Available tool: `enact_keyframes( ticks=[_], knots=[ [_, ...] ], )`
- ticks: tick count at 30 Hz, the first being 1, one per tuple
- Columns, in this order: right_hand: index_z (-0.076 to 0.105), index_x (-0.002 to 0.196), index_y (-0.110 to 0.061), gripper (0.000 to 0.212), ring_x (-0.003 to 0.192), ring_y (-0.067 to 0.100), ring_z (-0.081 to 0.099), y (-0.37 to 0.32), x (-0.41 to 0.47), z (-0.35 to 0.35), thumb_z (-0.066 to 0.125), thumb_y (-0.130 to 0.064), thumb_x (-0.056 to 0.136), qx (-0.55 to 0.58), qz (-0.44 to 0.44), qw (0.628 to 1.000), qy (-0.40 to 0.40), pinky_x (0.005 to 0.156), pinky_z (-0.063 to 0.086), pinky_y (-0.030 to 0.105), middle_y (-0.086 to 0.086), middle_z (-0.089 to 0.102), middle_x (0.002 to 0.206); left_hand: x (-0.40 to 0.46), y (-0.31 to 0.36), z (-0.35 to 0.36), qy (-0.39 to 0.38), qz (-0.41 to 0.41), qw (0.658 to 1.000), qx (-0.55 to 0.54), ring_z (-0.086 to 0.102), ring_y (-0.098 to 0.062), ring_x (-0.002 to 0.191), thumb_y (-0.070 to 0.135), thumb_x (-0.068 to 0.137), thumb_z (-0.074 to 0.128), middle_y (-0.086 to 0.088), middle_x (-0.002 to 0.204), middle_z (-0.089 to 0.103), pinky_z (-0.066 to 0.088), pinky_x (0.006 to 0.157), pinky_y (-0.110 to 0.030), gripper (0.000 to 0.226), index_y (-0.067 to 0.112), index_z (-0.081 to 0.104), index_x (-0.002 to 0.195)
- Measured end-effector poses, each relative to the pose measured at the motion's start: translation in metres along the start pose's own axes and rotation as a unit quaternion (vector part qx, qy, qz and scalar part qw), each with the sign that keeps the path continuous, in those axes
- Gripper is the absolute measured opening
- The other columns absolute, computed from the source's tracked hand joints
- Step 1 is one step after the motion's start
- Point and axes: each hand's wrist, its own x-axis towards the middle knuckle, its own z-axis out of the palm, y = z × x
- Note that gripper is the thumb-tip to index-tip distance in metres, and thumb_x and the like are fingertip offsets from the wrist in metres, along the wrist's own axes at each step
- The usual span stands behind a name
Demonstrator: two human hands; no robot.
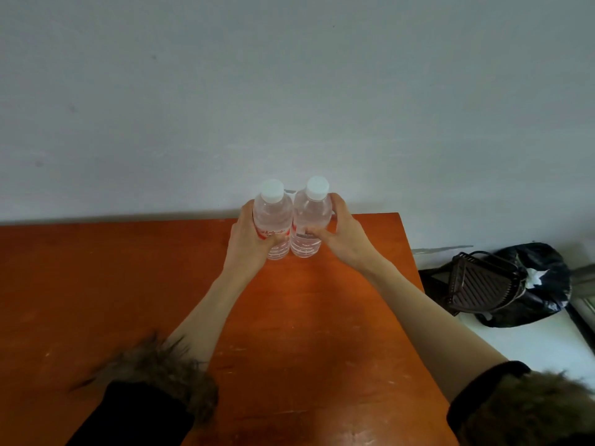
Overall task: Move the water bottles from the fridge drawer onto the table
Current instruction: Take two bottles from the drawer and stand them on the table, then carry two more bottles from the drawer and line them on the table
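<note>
The left hand (246, 241) is wrapped around the left bottle (273, 220), and the right hand (339, 235) is wrapped around the right bottle (310, 218). Both bottles stand upright, side by side and touching, between the two hands at the far edge of the orange table (306, 317), close to the wall (289, 91). Gripping each at mid-body likely keeps it steady as it is set down. Whether the bases already rest on the wood is hard to tell. The fridge drawer is out of view. Beyond the right hand, off the table, lie a dark basket (483, 284) and a black bag (541, 284).
</note>
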Motion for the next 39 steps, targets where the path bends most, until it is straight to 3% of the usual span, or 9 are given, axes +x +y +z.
enact_keyframes(
  ticks=[4,11,13,16,18,21,24,30,39],
  knots=[
    [0.022,0.142,-0.016,0.065,0.130,0.021,0.042,-0.001,-0.001,0.001,0.060,-0.016,0.089,0.013,0.009,1.000,-0.007,0.095,0.033,0.024,0.005,0.043,0.142,-0.002,0.002,0.001,-0.002,-0.013,1.000,0.002,0.049,-0.019,0.120,0.019,0.073,0.076,-0.001,0.133,0.050,0.037,0.094,-0.029,0.077,0.017,0.032,0.136],
    [0.012,0.148,-0.016,0.076,0.138,0.024,0.031,-0.007,-0.025,-0.002,0.058,-0.029,0.089,0.012,0.037,0.999,-0.027,0.111,0.030,0.045,0.004,0.027,0.153,-0.022,0.021,-0.007,-0.070,-0.041,0.997,0.015,0.049,-0.014,0.115,0.026,0.080,0.069,0.004,0.130,0.050,0.038,0.095,-0.034,0.070,0.019,0.031,0.138],
    [0.008,0.149,-0.016,0.077,0.141,0.025,0.024,-0.008,-0.044,-0.007,0.054,-0.036,0.091,-0.027,0.054,0.998,-0.013,0.113,0.027,0.045,0.005,0.018,0.156,-0.037,0.030,-0.010,-0.087,-0.054,0.993,0.053,0.051,-0.012,0.106,0.032,0.083,0.064,0.001,0.127,0.052,0.043,0.087,-0.030,0.060,0.014,0.037,0.134],
    [0.013,0.149,-0.017,0.070,0.142,0.022,0.021,-0.005,-0.085,-0.028,0.047,-0.043,0.093,-0.096,0.044,0.994,0.033,0.115,0.024,0.039,0.004,0.019,0.156,-0.077,0.051,-0.009,-0.069,-0.086,0.991,0.071,0.050,-0.020,0.114,0.034,0.090,0.055,-0.011,0.142,0.041,0.042,0.092,-0.034,0.064,0.006,0.026,0.140],
    [0.015,0.149,-0.019,0.068,0.142,0.020,0.022,0.000,-0.120,-0.050,0.044,-0.047,0.093,-0.148,0.031,0.987,0.063,0.114,0.024,0.037,0.003,0.021,0.155,-0.107,0.067,-0.001,-0.075,-0.014,0.995,0.060,0.050,-0.015,0.112,0.028,0.093,0.051,-0.006,0.140,0.043,0.037,0.093,-0.031,0.055,0.011,0.029,0.140],
    [0.015,0.149,-0.021,0.069,0.142,0.020,0.019,0.009,-0.182,-0.087,0.041,-0.052,0.092,-0.240,0.016,0.964,0.108,0.115,0.023,0.042,0.001,0.020,0.155,-0.142,0.090,0.018,-0.108,0.102,0.983,0.108,0.038,-0.021,0.133,0.040,0.092,0.047,-0.002,0.148,0.035,0.032,0.107,-0.036,0.060,0.018,0.026,0.143],
    [0.010,0.149,-0.025,0.072,0.145,0.020,0.010,0.015,-0.259,-0.120,0.036,-0.058,0.091,-0.316,0.031,0.933,0.170,0.117,0.015,0.046,-0.001,0.012,0.157,-0.181,0.117,0.045,-0.132,0.209,0.949,0.197,0.024,-0.020,0.141,0.047,0.092,0.043,-0.004,0.153,0.025,0.025,0.114,-0.040,0.064,0.019,0.021,0.146],
    [0.003,0.148,-0.031,0.075,0.146,0.019,-0.001,0.034,-0.463,-0.159,0.035,-0.062,0.088,-0.386,0.116,0.873,0.273,0.117,0.003,0.049,-0.004,0.001,0.158,-0.311,0.183,0.113,-0.178,0.419,0.834,0.311,0.006,-0.024,0.145,0.053,0.090,0.039,0.000,0.158,0.004,0.011,0.116,-0.050,0.071,0.031,0.003,0.148],
    [-0.001,0.148,-0.034,0.085,0.146,0.023,0.000,0.077,-0.761,-0.181,0.009,-0.075,0.074,-0.426,0.327,0.759,0.369,0.113,0.007,0.055,-0.001,-0.003,0.158,-0.551,0.260,0.226,-0.276,0.623,0.684,0.261,0.010,-0.028,0.144,0.066,0.080,0.010,-0.005,0.156,0.013,0.010,0.114,-0.053,0.076,0.030,0.011,0.147]
  ],
)
